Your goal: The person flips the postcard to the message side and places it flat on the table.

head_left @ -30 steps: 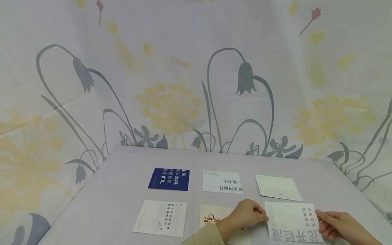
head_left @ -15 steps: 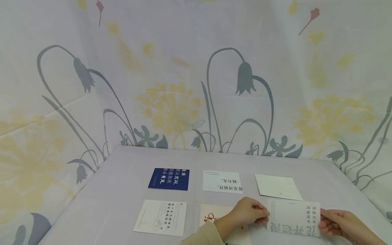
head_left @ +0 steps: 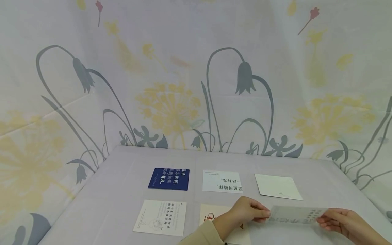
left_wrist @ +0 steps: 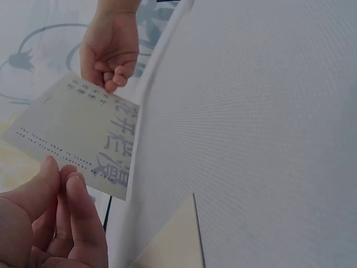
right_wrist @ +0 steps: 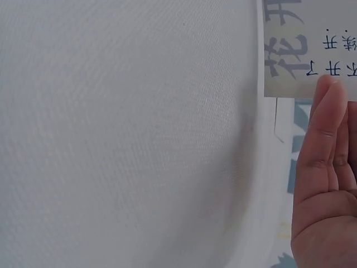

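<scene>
A pale card [head_left: 294,215] printed with grey and dark Chinese characters is held at the right front of the table, tilted so that the head view catches it at a shallow angle. My left hand [head_left: 245,211] pinches its left edge between thumb and fingers. At the opposite edge, my right hand [head_left: 347,221] pinches it the same way. The left wrist view shows small English lines on the card [left_wrist: 72,131] near the left fingertips. Partly under my left forearm lies a cream card [head_left: 208,211] with red-brown characters.
On the grey-white table [head_left: 101,204] lie a dark blue card [head_left: 168,179], a white card [head_left: 222,180] and a plain cream card [head_left: 278,186] in the back row. A white card with black text [head_left: 160,217] lies at the front left. A flower-patterned cloth [head_left: 183,68] hangs behind.
The card in my hands has tilted, its near edge rising, so its face looks much narrower and the print less readable. Both hands keep their hold; the cards on the table have not moved.
</scene>
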Tool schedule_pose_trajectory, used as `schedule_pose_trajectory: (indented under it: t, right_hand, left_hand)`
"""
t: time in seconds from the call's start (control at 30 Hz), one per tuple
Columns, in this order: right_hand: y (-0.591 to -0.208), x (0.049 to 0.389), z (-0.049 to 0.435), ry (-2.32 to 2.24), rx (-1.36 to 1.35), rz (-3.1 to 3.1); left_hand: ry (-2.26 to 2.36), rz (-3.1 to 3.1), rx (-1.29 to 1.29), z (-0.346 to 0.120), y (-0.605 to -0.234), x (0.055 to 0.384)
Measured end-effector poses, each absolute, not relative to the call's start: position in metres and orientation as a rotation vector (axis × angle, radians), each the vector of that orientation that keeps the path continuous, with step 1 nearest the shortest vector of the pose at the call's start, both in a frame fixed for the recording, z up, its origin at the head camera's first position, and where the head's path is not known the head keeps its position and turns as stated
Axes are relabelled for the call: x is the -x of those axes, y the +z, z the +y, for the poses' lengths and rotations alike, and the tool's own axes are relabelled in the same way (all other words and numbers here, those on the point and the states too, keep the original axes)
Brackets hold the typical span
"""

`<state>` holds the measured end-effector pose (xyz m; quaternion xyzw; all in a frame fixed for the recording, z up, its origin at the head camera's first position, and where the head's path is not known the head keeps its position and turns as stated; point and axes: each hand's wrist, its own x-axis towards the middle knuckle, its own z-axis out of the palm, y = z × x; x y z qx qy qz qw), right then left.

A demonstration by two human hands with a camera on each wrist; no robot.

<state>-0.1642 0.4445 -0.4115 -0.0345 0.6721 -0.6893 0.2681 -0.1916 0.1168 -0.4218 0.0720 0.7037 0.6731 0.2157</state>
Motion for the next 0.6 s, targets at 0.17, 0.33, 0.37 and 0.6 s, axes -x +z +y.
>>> schedule_pose_trajectory:
  t: [0.17,0.33,0.37,0.6]
  right_hand:
    - [-0.4123,0.1627,0.4445,-1.921,0.154,1.68]
    - [-0.4133,0.1628,0.4448,-1.902,0.158,1.702]
    - [-0.4132,0.1629,0.4449,-1.879,0.143,1.739]
    - [-0.4139,0.1611,0.4417,-1.721,-0.117,2.032]
  left_hand:
    - [1.89,1.924,-0.177,0.1169,-0.4228,0.192]
    - [1.906,1.908,-0.158,0.1173,-0.4221,0.1929]
    - [1.899,1.915,-0.154,0.1173,-0.4219,0.1928]
    - [1.845,1.966,-0.12,0.1194,-0.4224,0.1907]
